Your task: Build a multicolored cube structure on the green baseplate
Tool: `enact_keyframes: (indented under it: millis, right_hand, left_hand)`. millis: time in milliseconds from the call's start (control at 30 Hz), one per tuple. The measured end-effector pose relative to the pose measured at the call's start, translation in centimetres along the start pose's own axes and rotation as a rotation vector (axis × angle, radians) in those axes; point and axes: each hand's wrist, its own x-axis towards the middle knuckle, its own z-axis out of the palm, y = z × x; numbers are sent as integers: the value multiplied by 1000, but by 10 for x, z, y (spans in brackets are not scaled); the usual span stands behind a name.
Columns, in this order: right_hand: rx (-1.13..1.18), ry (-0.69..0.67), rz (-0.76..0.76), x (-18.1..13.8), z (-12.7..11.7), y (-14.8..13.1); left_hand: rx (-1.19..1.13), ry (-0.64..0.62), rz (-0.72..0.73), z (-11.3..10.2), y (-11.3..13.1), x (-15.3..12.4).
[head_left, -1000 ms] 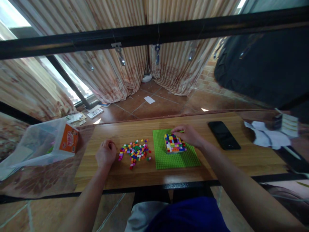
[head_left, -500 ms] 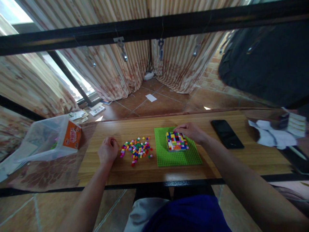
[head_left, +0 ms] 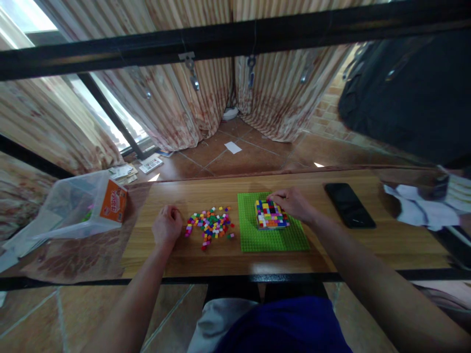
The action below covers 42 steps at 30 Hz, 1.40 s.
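My right hand (head_left: 293, 203) reaches over the far right corner of a block of many-coloured building bricks (head_left: 270, 215). Its thumb and forefinger pinch a small pink brick (head_left: 270, 197) at the block's far edge. The block stands on a green baseplate (head_left: 272, 241), with a dark gap in its top. On the tabletop, my left hand (head_left: 167, 224) rests with its fingers curled; whether anything is in them is hidden. Just right of it lies a loose heap of small bricks (head_left: 211, 224) in many colours.
A black phone (head_left: 349, 206) lies right of the baseplate on the wooden table (head_left: 221, 262). Crumpled white papers (head_left: 423, 206) sit at the far right. At the left stands a clear plastic box (head_left: 81, 203) with an orange label. A black bar (head_left: 217, 41) crosses beyond the table.
The whole view has shifted slightly. Both hands keep nearly the same places, the right still at the block's far edge and the left beside the heap.
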Motion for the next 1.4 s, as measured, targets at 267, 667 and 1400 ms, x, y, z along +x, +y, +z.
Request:
enact_keyframes:
  millis: [267,667,1400]
  right_hand:
    - [-57,29,-67,-4,-2,-1]
    - [-364,-135,-403,-67,88,-84]
    - [-258,-24,-364,-67,140,-60]
  left_hand:
    - [-14,-18,-19,-3,4,-1]
    - [-18,1,9,4,-1,-2]
    - [-18,0,17,6,-2,-2]
